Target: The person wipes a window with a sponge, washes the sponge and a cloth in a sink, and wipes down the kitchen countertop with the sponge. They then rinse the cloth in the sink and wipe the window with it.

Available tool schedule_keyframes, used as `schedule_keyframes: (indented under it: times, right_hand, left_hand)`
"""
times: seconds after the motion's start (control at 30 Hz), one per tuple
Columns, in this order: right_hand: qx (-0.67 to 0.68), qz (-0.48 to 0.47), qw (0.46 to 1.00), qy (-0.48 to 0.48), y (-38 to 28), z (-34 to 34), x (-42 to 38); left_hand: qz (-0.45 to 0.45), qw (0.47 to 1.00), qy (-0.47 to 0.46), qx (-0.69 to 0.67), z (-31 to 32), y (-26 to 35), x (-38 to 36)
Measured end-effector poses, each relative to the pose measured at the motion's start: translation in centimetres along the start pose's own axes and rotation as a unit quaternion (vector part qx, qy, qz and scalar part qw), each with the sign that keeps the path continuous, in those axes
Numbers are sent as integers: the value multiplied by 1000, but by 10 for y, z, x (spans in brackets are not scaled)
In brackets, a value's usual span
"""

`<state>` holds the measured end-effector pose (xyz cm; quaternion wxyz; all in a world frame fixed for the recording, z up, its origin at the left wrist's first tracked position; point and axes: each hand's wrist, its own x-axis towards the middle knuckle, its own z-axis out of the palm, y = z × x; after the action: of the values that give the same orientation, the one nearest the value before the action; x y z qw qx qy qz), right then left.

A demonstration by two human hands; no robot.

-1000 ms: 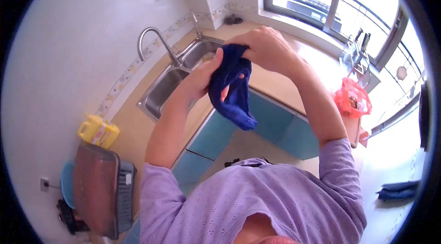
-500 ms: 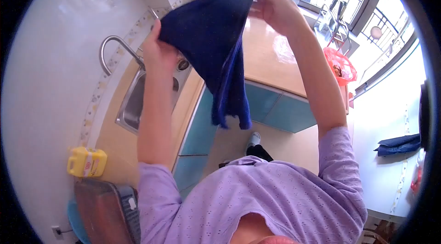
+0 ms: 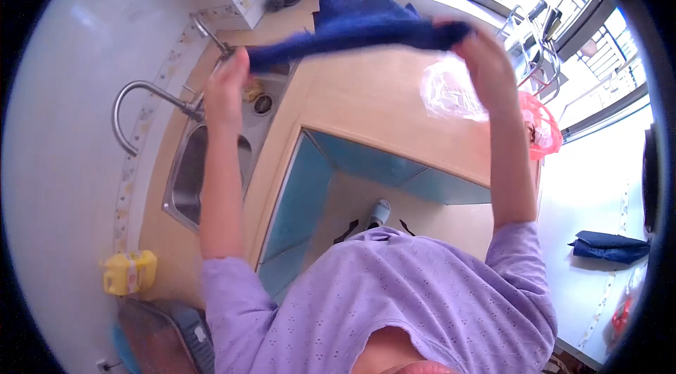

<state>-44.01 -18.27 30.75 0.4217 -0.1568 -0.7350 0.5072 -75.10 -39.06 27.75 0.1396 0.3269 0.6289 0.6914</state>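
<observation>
A dark blue cloth (image 3: 359, 35) is stretched through the air above the counter, slightly blurred by motion. My left hand (image 3: 227, 85) grips its left end, over the edge of the sink. At the other end, my right hand (image 3: 486, 64) has hold of a corner near the window side. Between the two hands the cloth's top edge is pulled nearly level, and its loose part flares up and away toward the window.
Left of the counter (image 3: 366, 99) is a steel sink (image 3: 189, 170) with a curved faucet (image 3: 144, 85). A yellow jug (image 3: 130, 272) stands near the wall. Clear plastic (image 3: 451, 89), a red bag (image 3: 539, 124) and a metal rack (image 3: 531, 43) lie to the right. Another blue cloth (image 3: 609, 247) is far right.
The cloth hung down between my hands; now it is pulled out level and swung away from me. My right hand has moved right and down, and the hands are farther apart.
</observation>
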Motion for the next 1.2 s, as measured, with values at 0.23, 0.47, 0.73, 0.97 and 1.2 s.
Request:
schedule_keyframes:
  times: [0.23,0.47,0.73,0.97,1.2]
  right_hand:
    - [-200,205,953,-99,134,11,-106]
    - [149,407,901,-1,137,27,-78]
    - [-481,174,856,-73,209,111,-63]
    - [-552,133,822,-46,314,170,29]
    - [-508,14,858,-75,419,210,208]
  left_hand:
    - [-267,956,-111,55,21,-165,-88]
    - [-327,942,-17,-79,38,-193,-43]
    - [-46,921,-235,307,42,-234,31]
    - [-201,951,-184,144,-11,-242,86]
    - [-253,962,-93,52,13,-253,130]
